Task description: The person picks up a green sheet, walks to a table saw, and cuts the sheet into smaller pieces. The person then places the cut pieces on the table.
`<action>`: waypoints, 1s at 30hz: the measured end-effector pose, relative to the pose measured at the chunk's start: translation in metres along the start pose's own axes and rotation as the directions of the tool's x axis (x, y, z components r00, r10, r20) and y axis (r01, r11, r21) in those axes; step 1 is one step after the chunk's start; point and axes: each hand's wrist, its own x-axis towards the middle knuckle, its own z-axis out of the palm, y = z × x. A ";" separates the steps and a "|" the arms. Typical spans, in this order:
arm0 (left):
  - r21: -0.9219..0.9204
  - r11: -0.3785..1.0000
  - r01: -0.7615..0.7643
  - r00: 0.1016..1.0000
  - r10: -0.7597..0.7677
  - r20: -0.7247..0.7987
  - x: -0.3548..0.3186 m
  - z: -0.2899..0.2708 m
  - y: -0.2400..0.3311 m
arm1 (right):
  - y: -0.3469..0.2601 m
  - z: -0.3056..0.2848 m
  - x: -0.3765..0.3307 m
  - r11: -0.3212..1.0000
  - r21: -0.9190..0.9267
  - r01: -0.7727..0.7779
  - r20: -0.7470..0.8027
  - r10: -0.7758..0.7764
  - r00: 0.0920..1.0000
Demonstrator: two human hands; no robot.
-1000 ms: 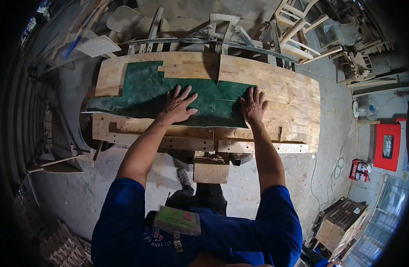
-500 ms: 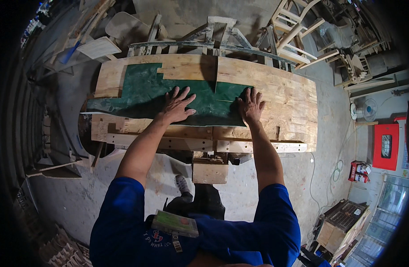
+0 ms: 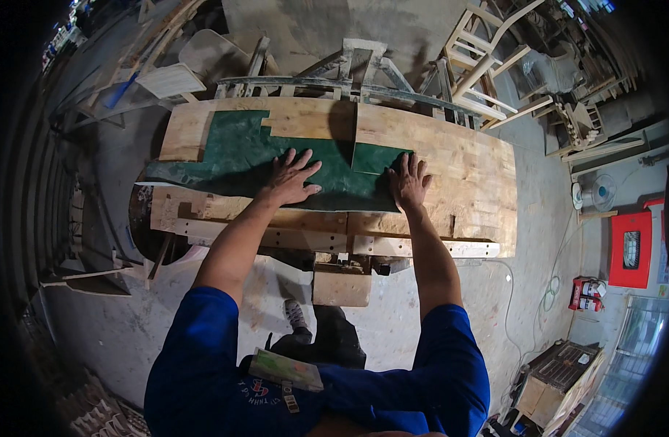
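Note:
A green sheet (image 3: 236,149) with a stepped outline lies across the pale wooden tabletop (image 3: 465,175), its left end running past the table edge. Pressed on the middle of the sheet is my left hand (image 3: 289,180), fingers spread. My right hand (image 3: 409,182) rests with fingers apart over the sheet's right end, partly on the wood. Neither hand grips anything. Between the hands, slightly farther off, a thin dark upright strip (image 3: 355,138) stands at the table and reaches the sheet; I cannot tell exactly what it is. A wooden rail (image 3: 291,239) with several holes runs along the near edge.
A wooden block (image 3: 342,282) juts out below the table's near side. Grey trestle framing (image 3: 363,65) stands behind. Wooden chair frames (image 3: 480,69) are at far right, a fan (image 3: 604,191) and red box (image 3: 630,250) at right, and a wooden cabinet (image 3: 549,386) at lower right.
The whole view has shifted slightly, so the table sits a little lower in the picture. Both hands keep their places on the sheet, which shows no clear movement.

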 end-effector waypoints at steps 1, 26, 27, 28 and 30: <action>0.003 1.000 0.002 1.000 -0.002 -0.008 -0.001 0.002 -0.001 | -0.002 0.000 0.000 1.000 0.000 -0.005 0.009 0.005 1.000; -0.048 0.998 -0.029 0.999 0.030 0.029 0.011 -0.019 -0.016 | -0.007 -0.057 0.055 0.936 -0.044 0.348 0.246 -0.328 0.912; -0.047 0.999 -0.018 0.999 0.020 0.036 0.008 -0.021 -0.018 | -0.011 -0.058 0.060 0.939 -0.013 0.342 0.306 -0.322 0.896; -0.032 0.999 -0.017 0.999 0.019 0.042 0.008 -0.026 -0.018 | -0.010 -0.059 0.065 0.944 0.006 0.331 0.364 -0.310 0.878; 0.001 1.000 -0.012 0.998 0.012 0.054 0.004 -0.038 -0.017 | -0.013 -0.061 0.067 0.932 0.034 0.360 0.274 -0.355 0.894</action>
